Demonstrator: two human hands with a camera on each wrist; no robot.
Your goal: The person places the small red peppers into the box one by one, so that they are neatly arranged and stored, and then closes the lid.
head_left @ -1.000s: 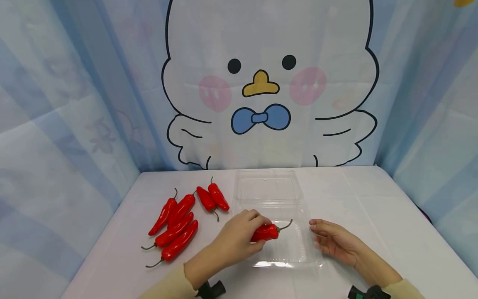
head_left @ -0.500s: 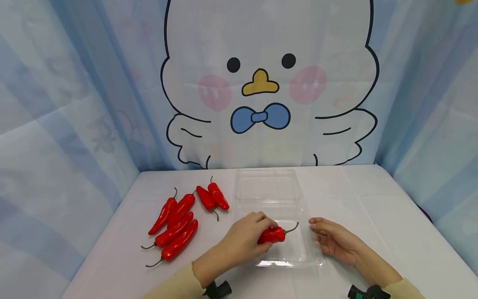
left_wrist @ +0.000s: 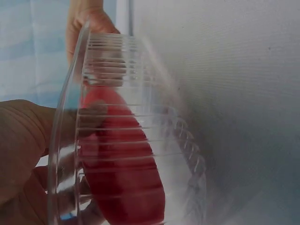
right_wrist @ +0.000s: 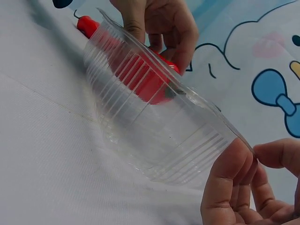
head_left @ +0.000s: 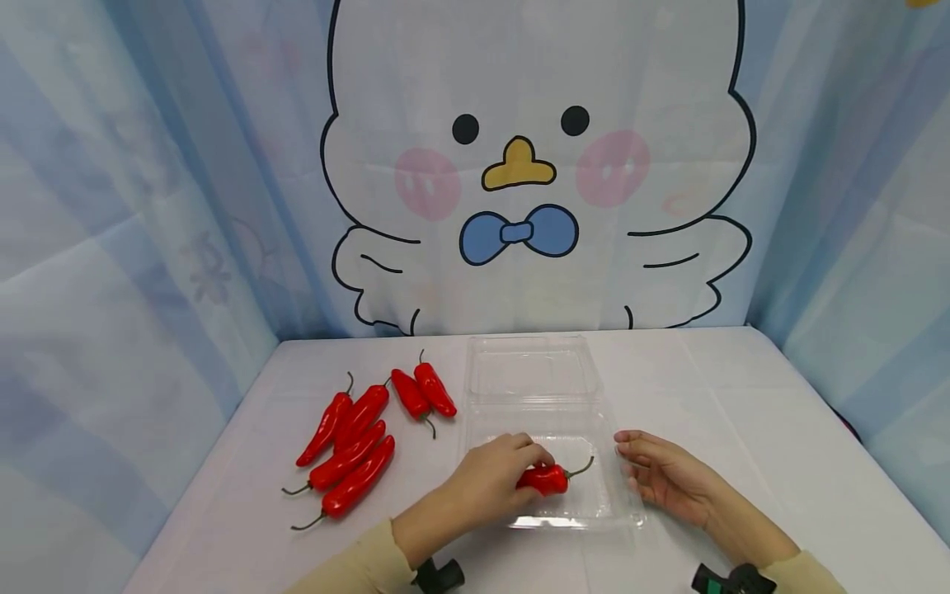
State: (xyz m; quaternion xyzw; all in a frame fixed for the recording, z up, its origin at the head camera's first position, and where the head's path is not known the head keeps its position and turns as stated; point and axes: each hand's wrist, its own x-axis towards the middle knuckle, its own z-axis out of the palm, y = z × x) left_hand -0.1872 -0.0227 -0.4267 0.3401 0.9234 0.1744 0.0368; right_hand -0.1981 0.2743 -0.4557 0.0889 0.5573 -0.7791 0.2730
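Observation:
My left hand (head_left: 493, 483) grips a red chili pepper (head_left: 547, 480) inside the bottom half of a clear plastic clamshell box (head_left: 594, 499). The pepper's green stem points right, and its other end is hidden by the hand. Through the box's ribbed wall (left_wrist: 180, 140) in the left wrist view, the pepper's red body (left_wrist: 124, 173) shows with fingertips on it. On the box's right side, my right hand (head_left: 668, 478) pinches the rim between thumb and fingers, seen closely in the right wrist view. The box's lid (head_left: 530, 371) lies folded back, away from me.
Several more red chili peppers (head_left: 359, 474) lie in a loose group left of the box on the white table (head_left: 742, 412). Two smaller ones (head_left: 434, 389) lie nearest the lid. A curtain (head_left: 668, 74) with a cartoon bird hangs behind.
My left hand has carried the pepper a little right, then lowered it toward me into the box. The right hand stays at the box's right rim.

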